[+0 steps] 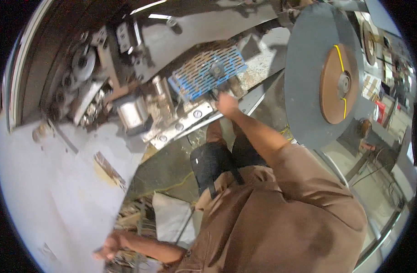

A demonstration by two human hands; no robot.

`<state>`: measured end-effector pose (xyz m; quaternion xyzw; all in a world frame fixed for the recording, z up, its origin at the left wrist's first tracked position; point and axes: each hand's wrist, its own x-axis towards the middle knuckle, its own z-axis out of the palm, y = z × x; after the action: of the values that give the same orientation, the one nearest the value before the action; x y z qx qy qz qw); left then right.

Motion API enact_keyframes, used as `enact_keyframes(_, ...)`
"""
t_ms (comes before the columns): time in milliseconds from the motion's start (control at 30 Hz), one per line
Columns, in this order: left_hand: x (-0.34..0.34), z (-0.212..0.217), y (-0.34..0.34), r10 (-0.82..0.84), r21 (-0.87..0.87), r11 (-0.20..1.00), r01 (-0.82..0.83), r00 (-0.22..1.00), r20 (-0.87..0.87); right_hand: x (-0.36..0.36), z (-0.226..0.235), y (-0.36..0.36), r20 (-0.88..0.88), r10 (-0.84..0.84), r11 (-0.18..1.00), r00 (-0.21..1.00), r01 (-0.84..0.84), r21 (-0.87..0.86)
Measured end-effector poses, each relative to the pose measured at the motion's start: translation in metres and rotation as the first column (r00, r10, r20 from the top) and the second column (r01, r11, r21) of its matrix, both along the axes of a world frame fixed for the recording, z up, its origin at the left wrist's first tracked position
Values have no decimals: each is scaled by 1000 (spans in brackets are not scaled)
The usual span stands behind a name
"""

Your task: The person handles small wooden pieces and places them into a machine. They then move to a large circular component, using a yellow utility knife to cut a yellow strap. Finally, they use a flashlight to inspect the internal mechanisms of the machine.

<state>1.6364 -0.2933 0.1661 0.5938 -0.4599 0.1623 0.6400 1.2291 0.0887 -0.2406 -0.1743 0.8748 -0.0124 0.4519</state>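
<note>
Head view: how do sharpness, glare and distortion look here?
In the head view, fisheye distortion bends edges near the black rim; the left hand looks blurred, and the right hand is soft too; glare whitens the shiny metal part; a darker band crosses the upper grey disc.

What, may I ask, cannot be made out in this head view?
Head view throughout:
What, if anything, the bare right hand touches beside the blue slotted metal cover: hidden by its own fingers, blurred.
Finger positions of the bare left hand: blurred.
Markings on the small round white dials: too small.
Middle of the large grey disc: covered by the brown round roll.
</note>
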Motion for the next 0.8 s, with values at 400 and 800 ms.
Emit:
enact_keyframes(400, -77, 6, 59, -269, -78, 961, 266, 963, -33, 27, 212, 97, -131, 105, 911, 986, -148, -384)
enact_keyframes(800, -247, -52, 312, -334, 108, -452, 885, -56, -941, 44, 360, 11, -448, 186, 598, 875, -463, -654)
